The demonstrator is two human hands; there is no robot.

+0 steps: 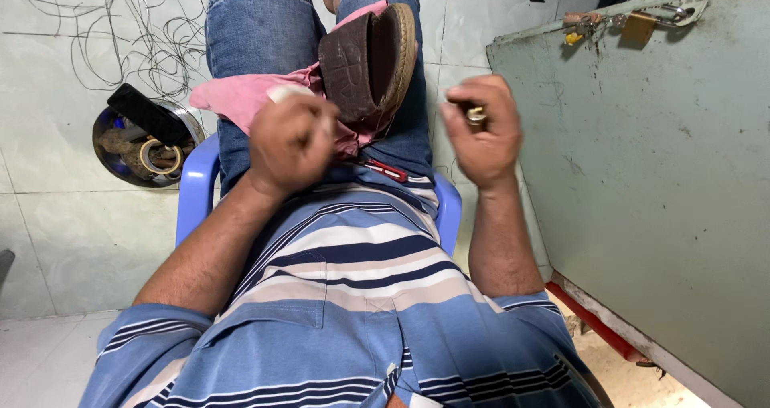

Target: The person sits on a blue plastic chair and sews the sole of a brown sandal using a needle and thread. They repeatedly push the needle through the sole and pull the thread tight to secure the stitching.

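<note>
Tiled floor below blue chair [192,191]. Shoe [370,59] lies unheld on lap; left hand [290,142] fisted beside it, right hand [481,131] pinching small metal piece [476,115]; shoe might slide off.

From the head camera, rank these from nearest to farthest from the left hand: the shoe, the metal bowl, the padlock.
From the left hand:
1. Shoe, right beside it on the lap.
2. Metal bowl, on the floor, out to the left.
3. Padlock, on the green door, far right.

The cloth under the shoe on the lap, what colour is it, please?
Pink cloth, in the head view.
</note>
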